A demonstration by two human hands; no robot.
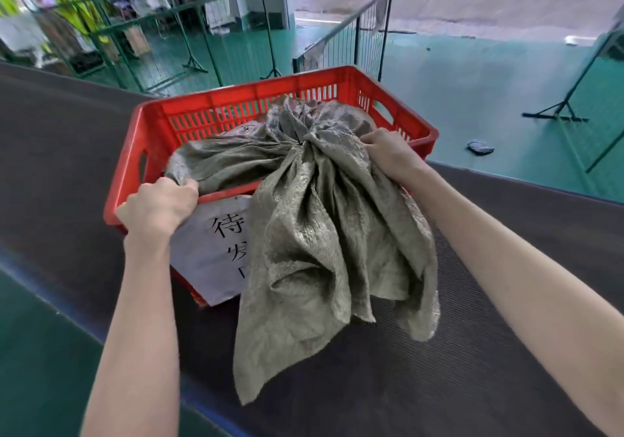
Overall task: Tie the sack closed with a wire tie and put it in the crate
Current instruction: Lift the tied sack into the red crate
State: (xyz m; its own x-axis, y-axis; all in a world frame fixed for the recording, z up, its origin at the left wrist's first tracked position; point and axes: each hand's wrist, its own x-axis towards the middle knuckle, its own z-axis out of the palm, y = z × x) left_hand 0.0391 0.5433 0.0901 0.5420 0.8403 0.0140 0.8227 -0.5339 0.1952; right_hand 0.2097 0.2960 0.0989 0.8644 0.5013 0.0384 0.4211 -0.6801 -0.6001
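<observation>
A tied grey sack (pixel 320 220) is gripped by the closed left hand (pixel 158 205) and right hand (pixel 388 153), half draped over the red crate (pixel 236 99) rim, seemingly so it can be tucked inside.

The paper label (pixel 216 251) is partly covered by the sack (pixel 324 234); the wire tie is possibly buried in folds.

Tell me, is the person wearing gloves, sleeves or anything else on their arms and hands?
No gloves: the left hand and the right hand are both bare. Both forearms are uncovered as far as the bottom edge of the picture, so no sleeve shows. No watch, ring, bracelet or wristband is visible on either side, and nothing is written or marked on them.
</observation>
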